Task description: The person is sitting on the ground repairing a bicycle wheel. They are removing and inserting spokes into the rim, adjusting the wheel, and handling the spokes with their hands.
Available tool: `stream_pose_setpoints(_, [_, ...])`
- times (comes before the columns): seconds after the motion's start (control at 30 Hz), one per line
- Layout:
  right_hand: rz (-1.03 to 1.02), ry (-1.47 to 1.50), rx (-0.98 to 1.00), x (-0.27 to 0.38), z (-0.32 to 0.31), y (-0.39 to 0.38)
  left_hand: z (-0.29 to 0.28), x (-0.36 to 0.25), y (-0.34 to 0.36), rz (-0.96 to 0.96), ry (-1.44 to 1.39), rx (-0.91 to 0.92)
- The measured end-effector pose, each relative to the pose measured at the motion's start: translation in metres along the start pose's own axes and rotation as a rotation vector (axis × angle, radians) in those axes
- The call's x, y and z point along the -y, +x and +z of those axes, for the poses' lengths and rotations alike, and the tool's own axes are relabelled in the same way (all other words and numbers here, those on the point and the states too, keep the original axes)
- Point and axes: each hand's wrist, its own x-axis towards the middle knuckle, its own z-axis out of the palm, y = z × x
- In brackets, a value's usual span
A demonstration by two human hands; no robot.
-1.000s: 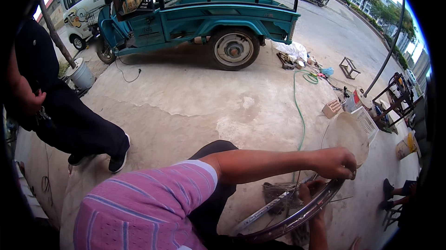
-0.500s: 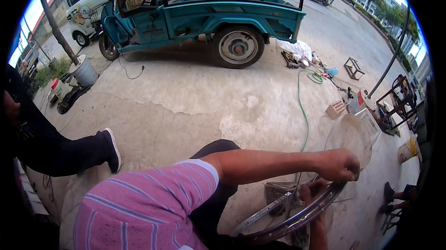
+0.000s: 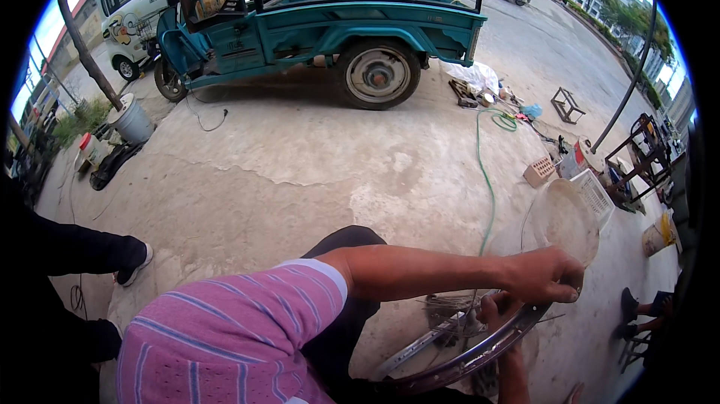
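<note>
A dark, shiny wheel rim (image 3: 480,357) curves from my lap up toward my hands. At its upper right end my left hand (image 3: 547,275) is closed over the edge, thumb and fingers curled together. Just below, my right hand (image 3: 501,309) grips the rim from the inner side, partly hidden by it, with its forearm rising from underneath. Thin wire-like spokes (image 3: 448,305) lie beside the rim, near a long pale metal bar (image 3: 424,345) on the ground. Whether a small part sits between my left fingers cannot be seen.
Beyond my hands stand a pale, round plastic basin (image 3: 562,220), a white crate (image 3: 592,195) and a brick (image 3: 539,171). A green hose (image 3: 484,171) crosses the concrete. A teal cargo tricycle (image 3: 360,44) is parked ahead. Another person's leg (image 3: 90,250) is at left; a seated person's feet (image 3: 628,314) at right.
The person at left has shifted their legs, the shoe now farther left. My left hand has rolled slightly over the rim's end. My view has turned a little.
</note>
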Motion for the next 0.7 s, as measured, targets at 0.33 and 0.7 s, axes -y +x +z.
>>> stream_pose_setpoints(0.33, [-0.033, -0.027, 0.008, -0.01, 0.006, -0.001, 0.013, -0.008, -0.002, 0.021, 0.093, 0.049])
stream_pose_setpoints(0.7, [-0.104, 0.025, 0.043, -0.01, 0.008, 0.002, 0.014, 0.006, 0.001, 0.123, 0.181, 0.055])
